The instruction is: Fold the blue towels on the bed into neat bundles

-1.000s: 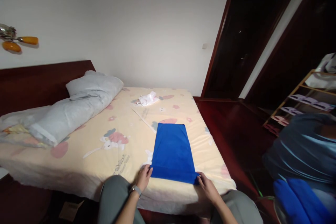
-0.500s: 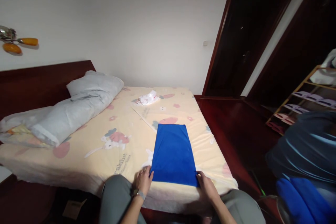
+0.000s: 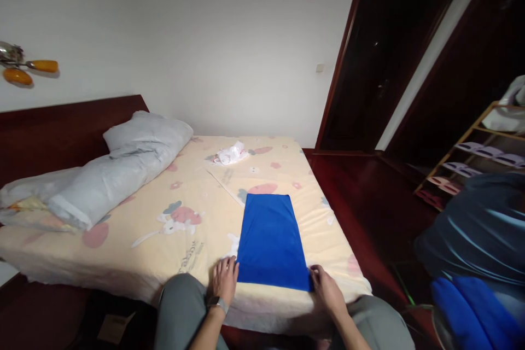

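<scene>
A blue cloth [image 3: 270, 240] lies flat and smooth on the bed in front of me, its narrower-looking end pointing away. At its near left corner rests my left hand [image 3: 225, 280], fingers stretched out on the sheet and touching the cloth's edge; a watch [image 3: 218, 303] is on that wrist. My right hand [image 3: 327, 291] is at the near right corner, with thumb and fingers closed on the cloth's edge. The fingertips there are partly hidden.
The bed [image 3: 156, 251] has a patterned sheet. A grey quilt [image 3: 123, 169] lies at left, a crumpled white bag [image 3: 232, 153] farther back. At right are a shoe rack [image 3: 463, 145], dark fabric [image 3: 471, 224] and more blue cloth [image 3: 471, 303].
My left hand's fingers have loosened from the near left corner and flattened beside it. My right hand has shifted slightly right, and that corner of the cloth moved a little with it.
</scene>
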Demonstrator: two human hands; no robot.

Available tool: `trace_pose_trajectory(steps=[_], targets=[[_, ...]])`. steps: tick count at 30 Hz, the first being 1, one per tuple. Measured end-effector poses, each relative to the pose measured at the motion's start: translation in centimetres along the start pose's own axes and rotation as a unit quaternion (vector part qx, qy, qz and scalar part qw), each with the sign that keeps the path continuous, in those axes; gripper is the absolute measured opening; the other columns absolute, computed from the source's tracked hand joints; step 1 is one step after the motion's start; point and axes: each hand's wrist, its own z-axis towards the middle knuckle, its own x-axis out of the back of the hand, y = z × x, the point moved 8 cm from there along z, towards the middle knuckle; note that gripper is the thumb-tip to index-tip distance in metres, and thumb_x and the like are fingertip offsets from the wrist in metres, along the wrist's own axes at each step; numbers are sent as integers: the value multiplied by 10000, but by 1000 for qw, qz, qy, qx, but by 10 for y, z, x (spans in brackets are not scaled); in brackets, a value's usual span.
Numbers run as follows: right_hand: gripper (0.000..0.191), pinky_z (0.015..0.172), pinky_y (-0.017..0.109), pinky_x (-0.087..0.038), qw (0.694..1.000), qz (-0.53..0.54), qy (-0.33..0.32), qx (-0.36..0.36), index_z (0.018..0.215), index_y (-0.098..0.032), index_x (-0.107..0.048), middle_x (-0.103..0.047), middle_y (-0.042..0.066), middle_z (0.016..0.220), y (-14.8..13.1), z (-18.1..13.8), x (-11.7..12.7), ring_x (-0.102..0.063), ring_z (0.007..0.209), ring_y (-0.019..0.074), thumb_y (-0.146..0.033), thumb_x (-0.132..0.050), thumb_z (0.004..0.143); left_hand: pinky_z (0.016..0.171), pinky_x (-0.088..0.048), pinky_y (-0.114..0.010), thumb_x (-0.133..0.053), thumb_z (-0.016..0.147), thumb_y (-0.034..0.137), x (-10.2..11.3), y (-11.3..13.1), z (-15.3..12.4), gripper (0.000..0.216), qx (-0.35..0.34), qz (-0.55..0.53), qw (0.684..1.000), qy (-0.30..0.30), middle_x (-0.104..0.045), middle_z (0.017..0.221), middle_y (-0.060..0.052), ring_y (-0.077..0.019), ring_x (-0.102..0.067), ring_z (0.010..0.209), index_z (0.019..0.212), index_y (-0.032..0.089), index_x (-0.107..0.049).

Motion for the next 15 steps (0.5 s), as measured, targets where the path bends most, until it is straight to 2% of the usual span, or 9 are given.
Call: trace_pose_trajectory(steps=[2,4,7,9,11,15], targets=[[441,922,355,-561,999,11,-10,32,1092,-213,-700,-781,126,1086,-5,0,6,-727,1031,252,-412,-341,929,934,-525,-381,-437,1043,268,5,8,-2,315,-53,-41,998,-18,-748,1129,-84,-235,-679,1047,1193,238,-712],[438,1053,385,-514,994,13,-42,96,1168,-200,-698,-737,135,1231,-17,-4,8,-675,1166,256,-335,-395,882,1031,-508,-387,-438,1033,250,6,19,-5,339,-119,-79,988,-65,-728,1237,-68,-223,-653,1158,1268,262,-681],[605,1197,422,-412,972,-1,-142,186,1310,-238,-674,-617,91,1474,-35,-19,-4,-553,1370,257,-202,-511,728,1183,-418,-429,-498,980,221,-4,30,-14,490,-185,-106,962,-168,-587,1512,-20,-231,-515,1401,1456,329,-547],[777,1242,434,-362,963,-22,-196,187,1416,-241,-608,-511,74,1584,-35,-25,-15,-464,1461,265,-156,-541,646,1224,-380,-442,-509,954,197,-15,28,-17,594,-191,-113,947,-231,-477,1612,9,-226,-434,1481,1522,366,-464],[829,1248,440,-358,961,-38,-214,171,1463,-223,-565,-475,83,1607,-32,-24,-22,-448,1476,273,-152,-549,638,1252,-347,-444,-512,930,162,-24,22,-17,654,-179,-120,940,-264,-430,1641,15,-211,-405,1505,1543,374,-430],[649,1214,443,-406,967,-16,-190,169,1414,-214,-619,-553,97,1543,-28,-15,-26,-540,1402,272,-221,-508,774,1275,-325,-445,-556,849,88,-33,8,-10,729,-142,-132,945,-263,-448,1628,1,-205,-406,1507,1527,340,-465]])
